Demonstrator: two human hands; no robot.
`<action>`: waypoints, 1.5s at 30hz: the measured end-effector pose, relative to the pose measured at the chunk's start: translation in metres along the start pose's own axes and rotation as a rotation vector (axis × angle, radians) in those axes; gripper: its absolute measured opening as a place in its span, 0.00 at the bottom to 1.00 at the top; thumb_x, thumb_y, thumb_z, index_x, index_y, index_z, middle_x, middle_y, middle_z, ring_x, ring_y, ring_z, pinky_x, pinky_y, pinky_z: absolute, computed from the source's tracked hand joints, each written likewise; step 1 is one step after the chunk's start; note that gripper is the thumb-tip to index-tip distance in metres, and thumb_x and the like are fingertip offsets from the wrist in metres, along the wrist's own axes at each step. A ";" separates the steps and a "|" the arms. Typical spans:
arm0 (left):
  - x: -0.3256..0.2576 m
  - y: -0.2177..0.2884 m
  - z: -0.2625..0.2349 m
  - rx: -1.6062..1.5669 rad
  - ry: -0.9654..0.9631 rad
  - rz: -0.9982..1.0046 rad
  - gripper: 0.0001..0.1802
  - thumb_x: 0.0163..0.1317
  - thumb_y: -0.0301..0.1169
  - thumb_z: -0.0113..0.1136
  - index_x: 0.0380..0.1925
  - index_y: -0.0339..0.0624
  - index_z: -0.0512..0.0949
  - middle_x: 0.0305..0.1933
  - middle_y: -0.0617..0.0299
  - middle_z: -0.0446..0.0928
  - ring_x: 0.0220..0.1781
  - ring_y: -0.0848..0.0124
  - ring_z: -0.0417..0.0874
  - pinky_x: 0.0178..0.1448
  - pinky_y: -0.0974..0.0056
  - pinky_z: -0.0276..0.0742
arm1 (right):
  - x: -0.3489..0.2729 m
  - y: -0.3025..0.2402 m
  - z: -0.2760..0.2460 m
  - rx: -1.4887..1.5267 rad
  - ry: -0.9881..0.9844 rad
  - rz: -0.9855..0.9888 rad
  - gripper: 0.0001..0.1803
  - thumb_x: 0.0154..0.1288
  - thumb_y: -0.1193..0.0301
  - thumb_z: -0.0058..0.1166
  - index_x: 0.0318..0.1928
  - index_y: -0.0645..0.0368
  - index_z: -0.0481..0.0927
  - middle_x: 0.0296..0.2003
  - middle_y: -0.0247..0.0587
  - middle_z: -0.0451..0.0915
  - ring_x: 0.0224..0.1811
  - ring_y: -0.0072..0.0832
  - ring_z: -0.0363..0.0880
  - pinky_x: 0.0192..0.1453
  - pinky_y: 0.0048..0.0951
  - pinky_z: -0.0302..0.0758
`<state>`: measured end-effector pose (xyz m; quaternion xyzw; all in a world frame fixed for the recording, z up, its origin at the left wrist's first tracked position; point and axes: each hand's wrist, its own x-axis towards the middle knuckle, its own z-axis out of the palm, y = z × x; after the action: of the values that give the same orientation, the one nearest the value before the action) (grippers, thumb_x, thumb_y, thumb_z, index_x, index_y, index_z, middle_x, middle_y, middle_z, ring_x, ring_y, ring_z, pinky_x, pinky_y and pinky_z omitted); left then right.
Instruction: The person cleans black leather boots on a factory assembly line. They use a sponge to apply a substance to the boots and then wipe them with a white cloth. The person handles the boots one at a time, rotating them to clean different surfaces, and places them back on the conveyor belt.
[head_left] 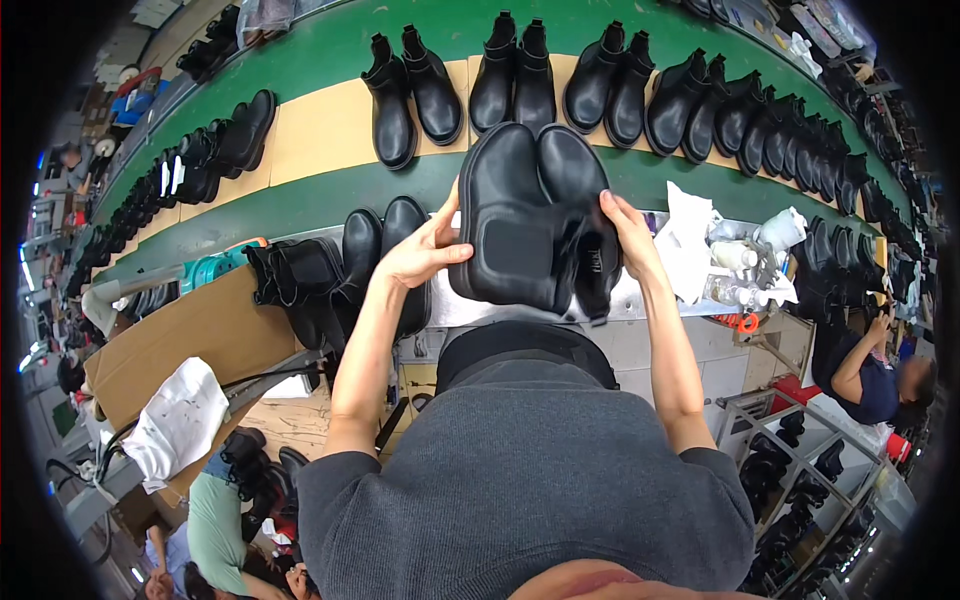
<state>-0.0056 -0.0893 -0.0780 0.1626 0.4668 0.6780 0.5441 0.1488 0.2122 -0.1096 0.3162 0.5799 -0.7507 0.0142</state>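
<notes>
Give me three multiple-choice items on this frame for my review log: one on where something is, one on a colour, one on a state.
1. Where is the pair of black boots that the hands hold?
A. Flat on the conveyor belt
B. Lifted above the near edge of the belt, in front of the person
C. On the metal rack

2. What colour is the conveyor belt?
A. Green
B. Red
C. Blue

3. How do the hands stand on the boots?
A. Both hang free
B. Only one touches
C. The left hand and the right hand grip opposite sides

Key: 1 B, the boots are raised together between the hands, toes pointing away. 2 A, green shows between the tan boards. 3 C, fingers of each hand press a boot side.
</notes>
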 end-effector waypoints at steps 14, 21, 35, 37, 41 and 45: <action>0.012 -0.059 0.036 -0.510 0.185 0.241 0.35 0.68 0.46 0.52 0.69 0.41 0.57 0.65 0.44 0.66 0.67 0.44 0.67 0.70 0.42 0.62 | -0.003 0.058 0.010 0.492 -0.148 0.177 0.17 0.66 0.61 0.56 0.45 0.63 0.80 0.40 0.39 0.84 0.39 0.21 0.83 0.42 0.23 0.79; -0.019 -0.044 0.004 -0.510 0.308 -0.095 0.35 0.62 0.50 0.60 0.59 0.36 0.66 0.54 0.45 0.76 0.55 0.56 0.79 0.55 0.53 0.81 | -0.016 0.109 -0.035 -0.864 0.298 -0.228 0.25 0.59 0.65 0.60 0.52 0.69 0.76 0.42 0.50 0.82 0.44 0.46 0.80 0.54 0.40 0.74; 0.000 0.003 0.081 0.279 0.616 -0.084 0.35 0.51 0.40 0.74 0.56 0.36 0.72 0.45 0.55 0.80 0.46 0.70 0.82 0.50 0.65 0.79 | 0.004 0.096 -0.077 -1.312 0.380 -0.526 0.31 0.49 0.74 0.61 0.58 0.55 0.74 0.51 0.41 0.77 0.53 0.41 0.72 0.53 0.42 0.71; 0.006 0.002 0.073 0.432 0.616 -0.029 0.36 0.49 0.42 0.75 0.54 0.34 0.74 0.44 0.53 0.81 0.46 0.68 0.82 0.52 0.63 0.79 | 0.002 0.091 -0.081 -1.516 0.258 -0.317 0.35 0.46 0.72 0.65 0.60 0.51 0.73 0.54 0.34 0.75 0.57 0.37 0.68 0.53 0.43 0.68; 0.004 0.040 0.048 0.954 0.530 -0.059 0.37 0.46 0.52 0.72 0.51 0.38 0.77 0.36 0.49 0.83 0.38 0.61 0.86 0.47 0.59 0.78 | 0.005 0.082 -0.092 -1.626 0.158 -0.268 0.30 0.43 0.69 0.68 0.52 0.52 0.78 0.49 0.38 0.76 0.53 0.38 0.71 0.51 0.43 0.68; -0.017 0.083 0.057 1.251 0.106 -0.231 0.36 0.47 0.52 0.70 0.49 0.36 0.77 0.40 0.46 0.82 0.45 0.55 0.84 0.50 0.56 0.75 | -0.031 0.015 -0.060 -1.188 0.316 -0.167 0.22 0.49 0.71 0.67 0.48 0.55 0.78 0.47 0.44 0.77 0.46 0.39 0.75 0.49 0.36 0.71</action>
<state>-0.0067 -0.0763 0.0234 0.3644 0.8153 0.2212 0.3919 0.2070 0.2491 -0.1145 0.3151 0.9166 -0.2421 0.0427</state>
